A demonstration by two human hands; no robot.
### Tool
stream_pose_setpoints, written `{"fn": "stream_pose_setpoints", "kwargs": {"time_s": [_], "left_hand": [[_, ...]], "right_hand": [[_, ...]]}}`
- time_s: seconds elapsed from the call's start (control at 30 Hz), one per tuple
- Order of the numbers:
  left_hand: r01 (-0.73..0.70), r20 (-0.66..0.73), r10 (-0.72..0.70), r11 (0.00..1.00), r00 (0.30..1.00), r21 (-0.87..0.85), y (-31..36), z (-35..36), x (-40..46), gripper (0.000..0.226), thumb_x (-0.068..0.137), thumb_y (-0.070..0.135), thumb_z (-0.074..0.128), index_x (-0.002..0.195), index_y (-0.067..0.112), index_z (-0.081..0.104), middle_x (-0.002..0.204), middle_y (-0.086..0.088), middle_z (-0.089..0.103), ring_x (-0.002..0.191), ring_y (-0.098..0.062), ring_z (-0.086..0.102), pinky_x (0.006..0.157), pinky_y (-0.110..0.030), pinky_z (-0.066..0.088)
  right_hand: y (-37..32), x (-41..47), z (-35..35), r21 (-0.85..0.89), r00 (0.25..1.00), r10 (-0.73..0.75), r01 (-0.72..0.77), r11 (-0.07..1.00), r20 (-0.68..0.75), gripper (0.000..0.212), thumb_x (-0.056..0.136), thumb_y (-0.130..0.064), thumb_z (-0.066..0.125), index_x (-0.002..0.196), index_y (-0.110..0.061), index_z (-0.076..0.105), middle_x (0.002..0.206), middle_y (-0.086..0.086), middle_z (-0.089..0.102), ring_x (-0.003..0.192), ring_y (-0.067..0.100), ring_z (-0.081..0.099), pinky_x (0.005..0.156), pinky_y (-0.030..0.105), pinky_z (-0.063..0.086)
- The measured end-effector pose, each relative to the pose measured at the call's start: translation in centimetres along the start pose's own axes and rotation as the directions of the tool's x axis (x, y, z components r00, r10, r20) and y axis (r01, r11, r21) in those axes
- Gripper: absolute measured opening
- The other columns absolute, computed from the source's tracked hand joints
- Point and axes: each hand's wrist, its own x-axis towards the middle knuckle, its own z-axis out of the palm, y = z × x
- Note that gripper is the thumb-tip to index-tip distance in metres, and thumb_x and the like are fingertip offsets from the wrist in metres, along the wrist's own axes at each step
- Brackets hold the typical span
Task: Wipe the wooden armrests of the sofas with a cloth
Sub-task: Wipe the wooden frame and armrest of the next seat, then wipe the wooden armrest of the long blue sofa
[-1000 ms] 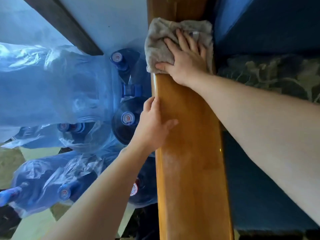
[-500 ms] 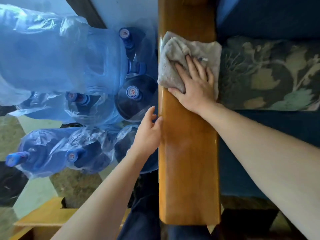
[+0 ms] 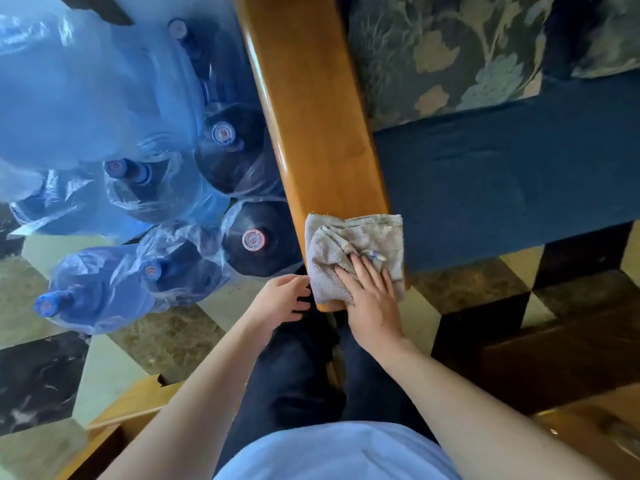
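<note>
A long glossy wooden armrest [image 3: 311, 109] runs from the top of the head view down to the middle. A crumpled grey cloth [image 3: 353, 240] covers its near end. My right hand [image 3: 370, 296] lies flat on the cloth with straight fingers, pressing it onto the wood. My left hand [image 3: 280, 299] hovers just left of the armrest's near end, fingers loosely curled toward the edge, holding nothing. Whether its fingertips touch the wood I cannot tell.
Several large blue water bottles [image 3: 252, 237] wrapped in clear plastic crowd the floor left of the armrest. The dark blue sofa seat [image 3: 502, 174] and a floral cushion [image 3: 440, 53] lie to the right. A wooden piece [image 3: 128, 410] sits on the tiled floor at lower left.
My right hand has dragged the cloth along the armrest from its far part to its near end. My left hand slid back along the armrest's left edge toward me.
</note>
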Motion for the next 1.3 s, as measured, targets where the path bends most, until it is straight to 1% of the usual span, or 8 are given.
{"fn": "stream_pose_setpoints", "kwargs": {"time_s": [0.1,0.23,0.33,0.5,0.8,1.03,1.17,1.3], "left_hand": [[0.032,-0.031,-0.030,0.998,0.999,0.046,-1.2,0.3,-2.3,0.027,0.104,0.031,0.054,0.124,0.017,0.065,0.122,-0.012,0.072,0.098,-0.029,0.068,0.085,-0.036,0.054],[0.100,0.008,-0.101,0.992,0.995,0.077,0.5,2.9,-5.0,0.048,0.094,0.041,0.071,0.134,0.017,0.059,0.124,-0.011,0.069,0.105,-0.031,0.069,0.092,-0.042,0.056],[0.099,0.075,-0.095,0.994,0.993,-0.051,3.3,5.8,-6.6,0.080,0.070,0.055,0.088,0.132,0.012,0.060,0.125,-0.013,0.069,0.114,-0.034,0.067,0.093,-0.047,0.058],[-0.120,0.278,0.178,0.970,0.944,-0.213,8.7,13.4,-9.1,0.093,0.062,0.056,0.091,0.138,0.014,0.058,0.124,-0.014,0.075,0.117,-0.035,0.070,0.104,-0.051,0.051],[-0.155,0.753,0.293,0.956,0.589,-0.251,15.7,35.6,-15.6,0.074,0.093,0.075,0.048,0.139,0.018,0.064,0.142,-0.014,0.062,0.127,-0.034,0.062,0.110,-0.052,0.046],[-0.245,0.852,0.299,0.947,0.430,-0.209,16.3,49.8,-21.3,0.061,0.079,0.030,0.080,0.134,0.008,0.063,0.130,-0.020,0.065,0.117,-0.037,0.065,0.102,-0.052,0.048],[-0.244,0.831,0.275,0.954,0.483,-0.174,17.0,54.4,-21.6,0.021,0.086,0.031,0.066,0.097,0.014,0.073,0.097,-0.009,0.068,0.091,-0.026,0.070,0.083,-0.042,0.053],[-0.272,0.818,0.206,0.960,0.537,-0.063,17.7,59.5,-20.7,0.025,0.092,0.031,0.056,0.092,0.015,0.075,0.088,-0.006,0.071,0.081,-0.024,0.070,0.072,-0.039,0.054]], "right_hand": [[-0.8,-1.3,-3.0,0.311,0.969,0.123,-0.187,0.932,0.214,0.056,0.104,-0.018,0.056,0.156,-0.035,0.043,0.171,-0.009,0.027,0.157,0.018,0.022,0.130,0.043,0.016],[0.5,-2.2,-9.8,0.857,0.877,0.247,-0.465,0.220,0.413,0.049,0.108,-0.043,0.050,0.146,-0.013,0.055,0.147,0.013,0.061,0.138,0.026,0.055,0.121,0.046,0.039],[3.5,-4.5,-15.0,0.874,0.876,0.194,-0.370,-0.314,0.441,0.059,0.105,-0.059,0.043,0.138,-0.015,0.063,0.136,0.013,0.070,0.129,0.026,0.064,0.115,0.047,0.046],[10.8,-11.2,-21.9,0.794,0.946,0.206,-0.081,-0.602,0.252,0.055,0.102,-0.059,0.048,0.126,-0.019,0.076,0.135,0.015,0.071,0.122,0.032,0.070,0.098,0.050,0.059],[23.8,-23.8,-30.0,0.752,0.937,0.334,0.290,-0.592,-0.099,0.058,0.094,-0.059,0.060,0.136,-0.021,0.069,0.135,0.012,0.071,0.124,0.033,0.069,0.091,0.045,0.061],[31.4,-31.9,-31.6,0.718,0.840,0.530,0.440,-0.540,-0.116,0.050,0.080,-0.052,0.084,0.124,-0.028,0.076,0.130,0.010,0.074,0.116,0.032,0.073,0.088,0.046,0.061],[34.3,-35.1,-32.4,0.685,0.811,0.583,0.452,-0.571,-0.049,0.057,0.073,-0.071,0.076,0.117,-0.035,0.079,0.122,0.005,0.078,0.108,0.029,0.076,0.088,0.051,0.062],[37.8,-37.3,-33.6,0.760,0.727,0.686,0.456,-0.462,-0.019,0.068,0.083,-0.077,0.060,0.132,-0.030,0.068,0.125,0.003,0.077,0.115,0.025,0.074,0.107,0.050,0.054]]}}
